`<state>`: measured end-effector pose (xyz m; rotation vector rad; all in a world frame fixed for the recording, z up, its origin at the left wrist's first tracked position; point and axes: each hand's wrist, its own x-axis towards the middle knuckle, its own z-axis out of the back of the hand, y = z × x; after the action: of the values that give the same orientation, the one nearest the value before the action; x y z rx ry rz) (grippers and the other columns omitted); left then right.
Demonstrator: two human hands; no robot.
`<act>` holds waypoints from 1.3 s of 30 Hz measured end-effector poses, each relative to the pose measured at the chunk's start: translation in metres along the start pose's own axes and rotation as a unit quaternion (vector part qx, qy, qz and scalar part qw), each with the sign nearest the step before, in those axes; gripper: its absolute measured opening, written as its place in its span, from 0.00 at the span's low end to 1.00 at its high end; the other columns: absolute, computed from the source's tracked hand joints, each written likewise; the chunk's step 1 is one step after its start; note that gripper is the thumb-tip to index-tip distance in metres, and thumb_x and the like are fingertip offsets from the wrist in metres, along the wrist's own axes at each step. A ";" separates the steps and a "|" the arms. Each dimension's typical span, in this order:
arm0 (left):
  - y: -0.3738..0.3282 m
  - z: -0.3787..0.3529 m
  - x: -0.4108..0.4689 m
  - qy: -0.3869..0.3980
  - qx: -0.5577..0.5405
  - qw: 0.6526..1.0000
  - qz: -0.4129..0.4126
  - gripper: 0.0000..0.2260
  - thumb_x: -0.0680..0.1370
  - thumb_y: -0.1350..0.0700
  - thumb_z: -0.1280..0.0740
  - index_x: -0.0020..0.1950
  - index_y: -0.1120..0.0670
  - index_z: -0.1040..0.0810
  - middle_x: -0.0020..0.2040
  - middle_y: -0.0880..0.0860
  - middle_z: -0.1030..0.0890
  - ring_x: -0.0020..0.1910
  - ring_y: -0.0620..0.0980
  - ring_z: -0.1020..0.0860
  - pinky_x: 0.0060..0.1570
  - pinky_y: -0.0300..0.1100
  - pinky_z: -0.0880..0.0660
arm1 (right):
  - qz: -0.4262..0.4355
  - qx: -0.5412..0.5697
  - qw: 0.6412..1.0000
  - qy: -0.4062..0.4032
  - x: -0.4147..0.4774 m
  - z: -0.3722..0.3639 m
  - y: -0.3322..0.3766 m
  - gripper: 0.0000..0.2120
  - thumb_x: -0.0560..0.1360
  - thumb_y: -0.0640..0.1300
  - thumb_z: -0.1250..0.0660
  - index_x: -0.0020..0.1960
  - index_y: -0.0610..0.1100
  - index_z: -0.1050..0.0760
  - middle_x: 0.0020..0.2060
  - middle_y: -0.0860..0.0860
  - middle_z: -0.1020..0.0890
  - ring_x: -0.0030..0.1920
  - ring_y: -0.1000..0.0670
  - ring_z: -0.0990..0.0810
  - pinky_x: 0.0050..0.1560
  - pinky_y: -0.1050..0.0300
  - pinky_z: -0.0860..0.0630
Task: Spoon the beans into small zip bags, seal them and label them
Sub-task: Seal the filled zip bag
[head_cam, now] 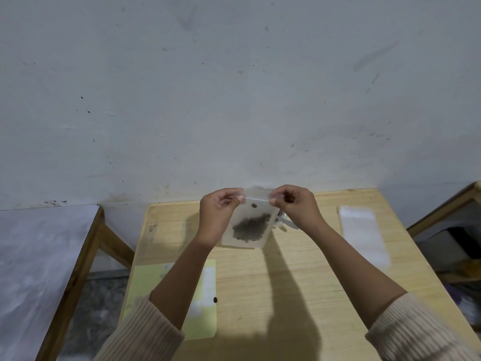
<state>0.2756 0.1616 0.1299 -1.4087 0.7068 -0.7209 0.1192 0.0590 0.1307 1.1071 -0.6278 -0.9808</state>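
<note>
Now, with your left hand (221,207) and right hand (295,205) pinching the zip bag (260,217) by its top corners above the tabletop's (307,277) far edge, shake the stray bean (254,205) down, then press the zip shut.

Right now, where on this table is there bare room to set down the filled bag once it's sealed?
Bare table runs down the middle, between the yellow sheet on the left and the empty bags on the right. It is crowded behind the held zip bag, where something part-hidden sits.

both hands (221,207) pinching bean bag (250,225), wooden table (299,269)
</note>
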 end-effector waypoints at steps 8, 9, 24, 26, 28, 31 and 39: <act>0.003 -0.004 0.000 0.053 0.008 0.999 0.002 0.08 0.72 0.65 0.29 0.49 0.57 0.19 0.42 0.55 0.17 0.44 0.50 0.18 0.47 0.34 0.24 | 0.035 -0.027 0.998 0.038 -0.003 -0.010 0.007 0.02 0.67 0.39 0.25 0.38 0.42 0.18 0.35 0.54 0.17 0.36 0.64 0.22 0.40 0.74 0.28; 0.003 -0.006 -0.001 0.054 0.015 0.998 0.001 0.08 0.72 0.64 0.29 0.50 0.57 0.19 0.43 0.55 0.17 0.44 0.49 0.18 0.47 0.33 0.24 | 0.040 -0.034 0.998 0.038 -0.003 -0.011 0.008 0.02 0.68 0.38 0.26 0.37 0.42 0.18 0.34 0.54 0.17 0.35 0.64 0.22 0.40 0.74 0.29; -0.001 -0.001 0.015 -0.025 -0.001 1.000 -0.001 0.10 0.71 0.66 0.29 0.49 0.56 0.19 0.43 0.50 0.16 0.42 0.45 0.18 0.49 0.36 0.23 | -0.008 0.098 0.991 0.086 0.025 0.010 -0.009 0.04 0.71 0.34 0.30 0.40 0.41 0.21 0.36 0.44 0.22 0.38 0.50 0.25 0.42 0.63 0.26; -0.001 -0.005 0.014 -0.036 0.007 0.999 -0.012 0.09 0.72 0.66 0.29 0.51 0.59 0.19 0.44 0.53 0.16 0.43 0.46 0.17 0.49 0.38 0.22 | -0.002 0.086 0.992 0.088 0.031 0.012 -0.010 0.07 0.72 0.34 0.30 0.38 0.44 0.21 0.35 0.46 0.22 0.38 0.51 0.25 0.45 0.60 0.26; -0.001 -0.009 0.012 -0.054 0.009 0.998 -0.018 0.10 0.72 0.66 0.29 0.53 0.61 0.19 0.46 0.56 0.16 0.44 0.47 0.17 0.49 0.39 0.21 | 0.012 0.068 0.994 0.088 0.035 0.013 -0.009 0.09 0.72 0.34 0.31 0.37 0.46 0.21 0.34 0.50 0.21 0.38 0.52 0.25 0.45 0.61 0.26; -0.002 -0.014 0.007 -0.081 0.006 0.997 -0.013 0.13 0.72 0.66 0.29 0.56 0.63 0.21 0.49 0.56 0.17 0.45 0.45 0.17 0.48 0.37 0.21 | 0.016 0.062 0.994 0.089 0.039 0.013 -0.008 0.08 0.72 0.34 0.31 0.38 0.45 0.21 0.33 0.52 0.22 0.38 0.53 0.25 0.45 0.59 0.25; 0.019 -0.010 -0.022 -0.063 -0.048 0.995 0.061 0.17 0.72 0.65 0.29 0.61 0.61 0.23 0.48 0.57 0.17 0.41 0.45 0.17 0.40 0.35 0.21 | 0.010 0.114 0.993 0.030 0.000 -0.001 -0.032 0.06 0.74 0.34 0.33 0.47 0.42 0.21 0.33 0.48 0.26 0.35 0.51 0.26 0.37 0.59 0.22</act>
<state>0.2544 0.1738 0.1111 -1.4698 0.7301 -0.5039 0.1095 0.0561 0.1003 1.3237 -0.7139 -0.8702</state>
